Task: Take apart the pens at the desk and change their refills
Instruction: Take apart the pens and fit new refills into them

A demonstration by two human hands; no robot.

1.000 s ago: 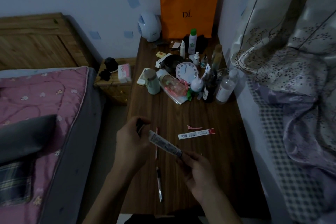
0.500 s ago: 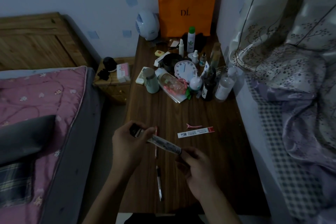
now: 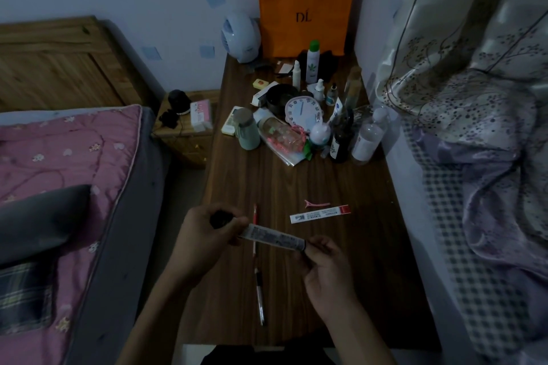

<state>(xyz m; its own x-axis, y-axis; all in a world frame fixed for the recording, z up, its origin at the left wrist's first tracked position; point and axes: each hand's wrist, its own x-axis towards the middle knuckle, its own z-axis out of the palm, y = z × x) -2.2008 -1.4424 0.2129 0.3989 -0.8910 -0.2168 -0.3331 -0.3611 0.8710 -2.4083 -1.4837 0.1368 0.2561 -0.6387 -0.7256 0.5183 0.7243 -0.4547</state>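
Your left hand (image 3: 204, 234) is curled shut around the dark left end of the packet (image 3: 272, 236), thumb and fingers wrapped over it so that what sits inside that grip is hidden. Keep this hand as the anchor: hold firm near the end without crushing the sleeve, since thin refills inside would bend. The packet itself is a long, slim, flat sleeve, pale with small dark printing, held above the tabletop (image 3: 341, 275) and sloping down to the right.

Behind it a red refill (image 3: 255, 218) lies on the wood, thin and straight, running near to far. Closer to you a pen (image 3: 259, 296) rests in line with it, with a dark grip section and a clear shiny barrel. It looks untouched, so dismantling probably comes later.

Your right hand (image 3: 324, 270) pinches the packet's right tip between thumb and fingertips, otherwise loosely closed. Judging by this, you are opening the sleeve. Pull or peel along its length, not sideways, and keep it low over the wood so anything that slips out lands close.

Farther right a second packet (image 3: 319, 213), white with a red end, lies flat. Just beyond it is a pink clip (image 3: 316, 203), smooth and tapered.
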